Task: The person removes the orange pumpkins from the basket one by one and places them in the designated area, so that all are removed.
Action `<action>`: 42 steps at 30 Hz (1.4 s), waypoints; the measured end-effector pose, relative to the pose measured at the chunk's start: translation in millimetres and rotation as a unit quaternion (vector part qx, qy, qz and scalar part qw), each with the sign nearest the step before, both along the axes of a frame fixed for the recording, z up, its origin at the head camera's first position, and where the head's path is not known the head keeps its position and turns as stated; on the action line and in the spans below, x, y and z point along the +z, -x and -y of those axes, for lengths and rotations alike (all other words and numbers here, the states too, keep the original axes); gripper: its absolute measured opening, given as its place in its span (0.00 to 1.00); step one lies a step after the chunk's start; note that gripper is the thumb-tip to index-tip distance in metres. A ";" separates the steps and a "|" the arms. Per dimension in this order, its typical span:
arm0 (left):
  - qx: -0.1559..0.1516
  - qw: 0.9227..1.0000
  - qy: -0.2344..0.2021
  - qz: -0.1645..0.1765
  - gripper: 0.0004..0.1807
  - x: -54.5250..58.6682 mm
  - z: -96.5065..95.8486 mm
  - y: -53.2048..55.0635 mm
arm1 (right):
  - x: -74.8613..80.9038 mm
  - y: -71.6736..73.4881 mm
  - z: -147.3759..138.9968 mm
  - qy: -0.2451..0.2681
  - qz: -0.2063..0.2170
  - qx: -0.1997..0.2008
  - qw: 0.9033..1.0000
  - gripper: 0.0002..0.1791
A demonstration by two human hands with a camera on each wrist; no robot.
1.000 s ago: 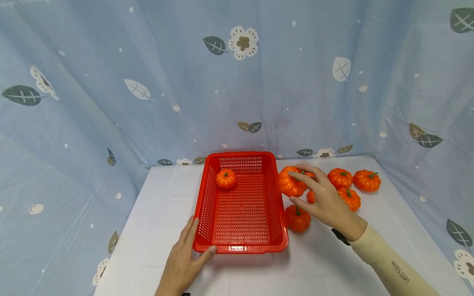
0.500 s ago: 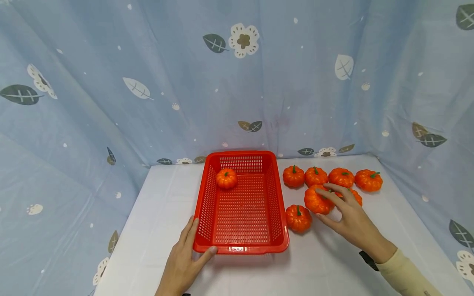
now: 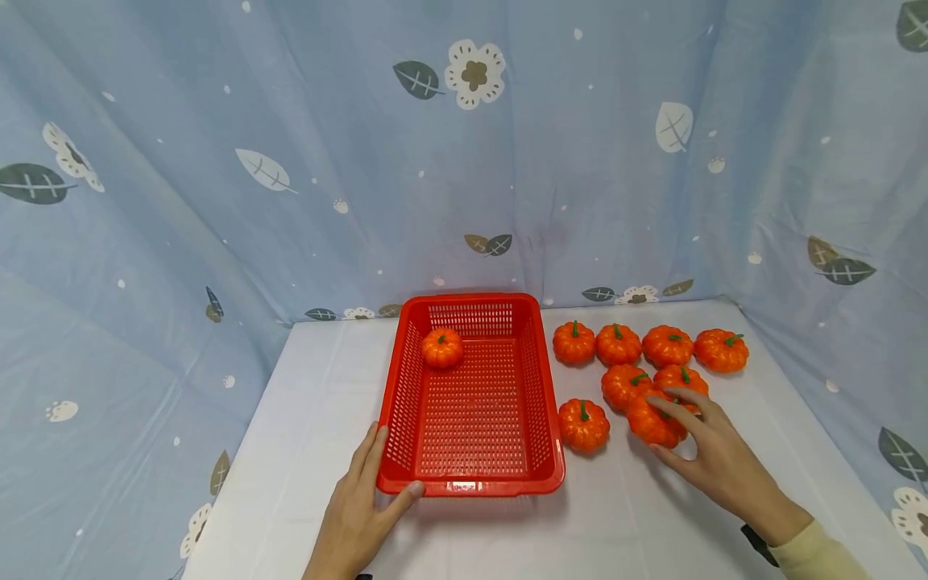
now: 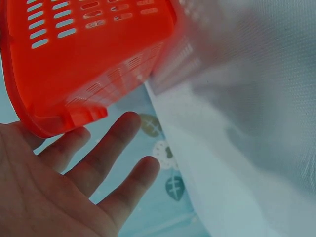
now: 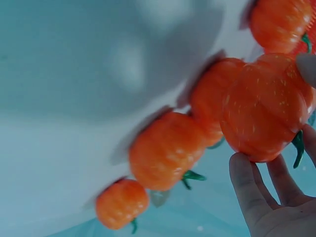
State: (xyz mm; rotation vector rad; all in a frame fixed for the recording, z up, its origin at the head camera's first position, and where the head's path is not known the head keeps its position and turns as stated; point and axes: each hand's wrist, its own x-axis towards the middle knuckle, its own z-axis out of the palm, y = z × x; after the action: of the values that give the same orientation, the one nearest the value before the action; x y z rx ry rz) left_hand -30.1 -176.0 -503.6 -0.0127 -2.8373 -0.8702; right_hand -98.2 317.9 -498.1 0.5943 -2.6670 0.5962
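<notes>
A red plastic basket stands mid-table with one small orange pumpkin inside, near its back left. My left hand rests against the basket's front left corner, fingers along the side and thumb at the front rim. In the left wrist view, the fingers stretch out below the red corner. My right hand holds an orange pumpkin with a green stem between thumb and fingers, as the right wrist view shows of the same pumpkin. It partly covers another pumpkin behind it.
Right of the basket, several pumpkins form a back row, from the leftmost pumpkin to the rightmost pumpkin. One pumpkin sits in front of them. Another pumpkin is beside the basket's right side. A patterned blue curtain hangs behind.
My right hand has carried its pumpkin from beside the basket's right rim rightward and toward the front, uncovering pumpkins behind. The left hand has stayed at the basket corner.
</notes>
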 end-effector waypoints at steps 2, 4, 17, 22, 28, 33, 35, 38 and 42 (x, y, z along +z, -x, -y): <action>0.000 1.000 0.001 -0.001 0.53 0.0 0.0 0.2 | -2.5 -2.1 -4.0 -0.005 0.006 -0.002 1.000 0.47; 0.000 1.000 0.001 -0.002 0.53 0.0 0.0 0.3 | -5.6 -3.7 -7.4 -0.004 0.010 -0.001 1.000 0.47; -0.004 1.000 -0.001 -0.003 0.54 -2.4 0.0 0.2 | -22.6 -6.3 -18.6 -0.016 0.012 -0.007 1.000 0.45; -0.001 1.000 -0.001 -0.001 0.53 -1.2 -0.1 0.3 | -25.5 -4.2 -19.0 -0.017 0.032 -0.014 0.999 0.43; -0.002 1.000 -0.003 0.001 0.53 -0.2 -0.1 0.3 | -27.7 -4.3 -18.2 -0.022 0.038 -0.018 0.999 0.44; 0.000 1.000 -0.007 0.004 0.53 -0.5 0.2 -0.6 | -28.4 -3.0 -17.9 -0.026 0.034 -0.015 0.999 0.44; 0.000 1.000 -0.008 0.005 0.53 -0.7 0.4 -0.9 | -28.1 -2.2 -17.6 -0.028 0.040 -0.016 0.999 0.44; 0.001 1.000 -0.007 0.006 0.53 -0.8 0.3 -0.7 | -27.4 -1.6 -16.9 -0.030 0.049 -0.017 0.998 0.44; 0.001 1.000 -0.008 0.007 0.53 -0.6 0.1 -0.5 | -27.9 -1.4 -16.1 -0.033 0.042 -0.011 0.999 0.44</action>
State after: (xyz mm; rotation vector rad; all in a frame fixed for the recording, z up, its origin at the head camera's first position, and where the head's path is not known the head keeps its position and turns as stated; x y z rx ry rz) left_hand -29.6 -176.1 -504.3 -0.0026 -2.8430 -0.8951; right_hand -96.8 334.0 -526.0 0.5686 -2.7767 0.5407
